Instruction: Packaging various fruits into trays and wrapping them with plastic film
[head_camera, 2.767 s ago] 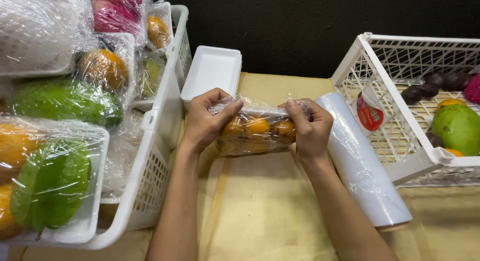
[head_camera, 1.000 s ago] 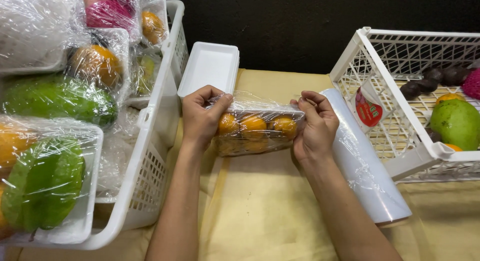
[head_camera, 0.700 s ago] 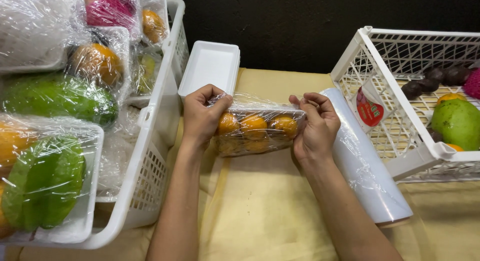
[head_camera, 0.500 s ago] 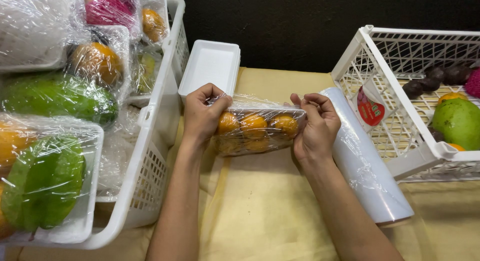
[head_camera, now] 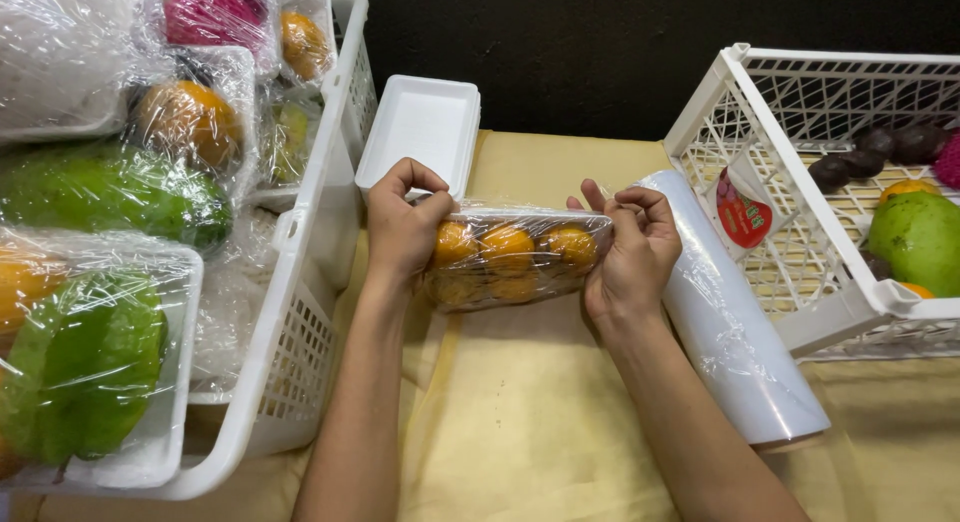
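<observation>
Glossy, crinkled plastic film covered the orange fruit; the tray was matt white foam, the crate hard plastic lattice, the surface dull yellow cloth.

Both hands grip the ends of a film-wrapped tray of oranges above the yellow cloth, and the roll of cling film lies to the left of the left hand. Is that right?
Not quite. The head view shows the roll of cling film lying to the right of the right hand, not left of the left hand. The rest holds: both hands grip the ends of the wrapped tray of oranges above the yellow cloth.

Film-wrapped tray of orange fruits, tilted on edge above yellow cloth, gripped at both ends.
</observation>
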